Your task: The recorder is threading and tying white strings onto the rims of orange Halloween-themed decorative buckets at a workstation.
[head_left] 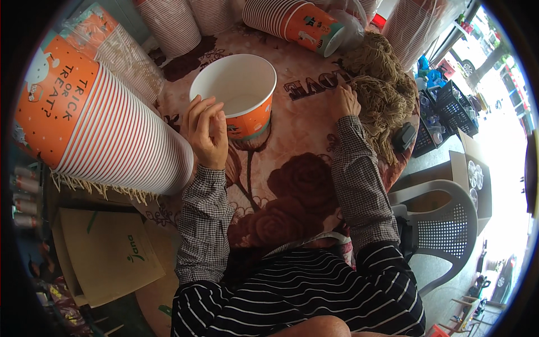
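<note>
A white-lined paper bucket [234, 84] with an orange printed outside stands upright on the patterned tablecloth [292, 126]. My left hand [209, 132] is at the bucket's near left side, its fingers bent and apart; I cannot tell whether they touch the wall. To the right lies a tangled heap of tan string [384, 101]. At the heap's left edge my right hand [345, 102] has its fingers drawn together on the string. How many strands are between those fingertips is hidden.
A long stack of orange buckets [120, 132] leans at the left. Another stack [292, 25] lies on its side at the back, among plastic-wrapped stacks [168, 25]. A grey chair [443, 230], black crates [452, 112] and a cardboard box [106, 253] stand around the table.
</note>
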